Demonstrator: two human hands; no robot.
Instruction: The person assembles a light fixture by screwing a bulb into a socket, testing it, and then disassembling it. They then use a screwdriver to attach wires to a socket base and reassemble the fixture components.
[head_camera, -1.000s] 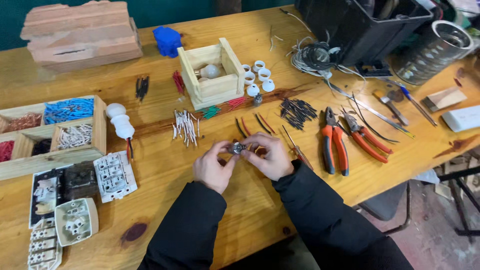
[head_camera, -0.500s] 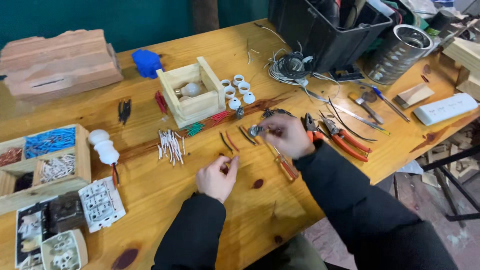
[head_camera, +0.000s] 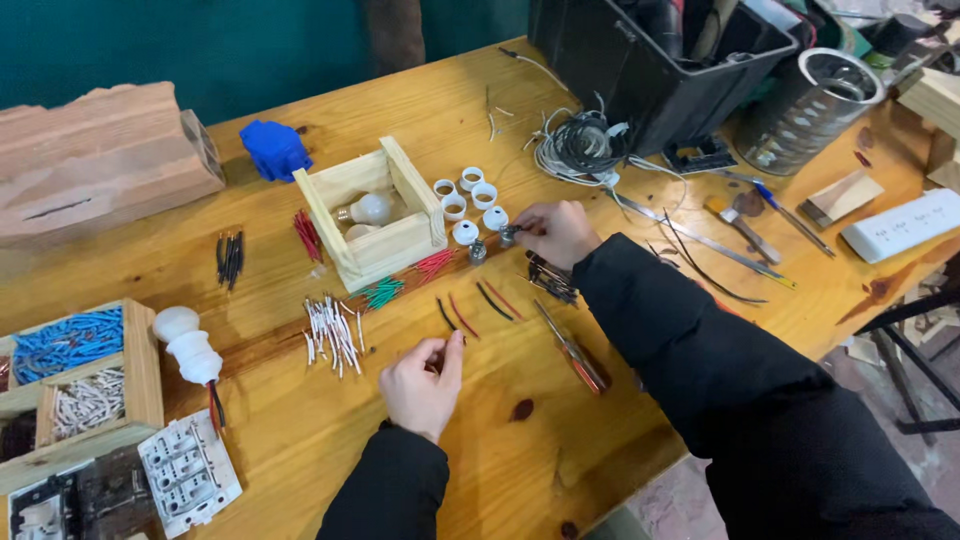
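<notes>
- Wooden workbench (head_camera: 300, 440), yellowish and scratched, carries everything, seen from the head camera looking down.
- The right hand (head_camera: 555, 230) reaches out across the bench, its fingers pinched on a small grey metal fitting (head_camera: 508, 235) that sits at the end of a row of white sockets (head_camera: 466, 200).
- A second grey fitting (head_camera: 478, 251) lies just beside the first, on the bench and apart from the fingers.
- The left hand (head_camera: 422, 385) rests low on the bench, thumb and forefinger drawn together near short dark and red wire pieces (head_camera: 470, 310); whether it has hold of one cannot be told.
- To the left of that hand lies a loose heap of white wire pieces (head_camera: 330, 330).
- A small wooden box (head_camera: 405, 245) stands behind the heap with a light bulb (head_camera: 365, 210) lying in it; green and red wire bits (head_camera: 405, 280) lie along its front wall.
- A screwdriver (head_camera: 572, 350) lies slanted between the two arms, near a bundle of black screws (head_camera: 550, 280).
- At the left edge a compartment tray (head_camera: 140, 370) holds blue and white pieces, and a white lamp holder (head_camera: 190, 350) with red and black leads lies just beside it.
- White switch plates (head_camera: 188, 470) lie near the bench's front left corner.
- At the back stand a black crate (head_camera: 620, 70), a coil of cable (head_camera: 580, 145) and a blue plastic part (head_camera: 273, 148).
</notes>
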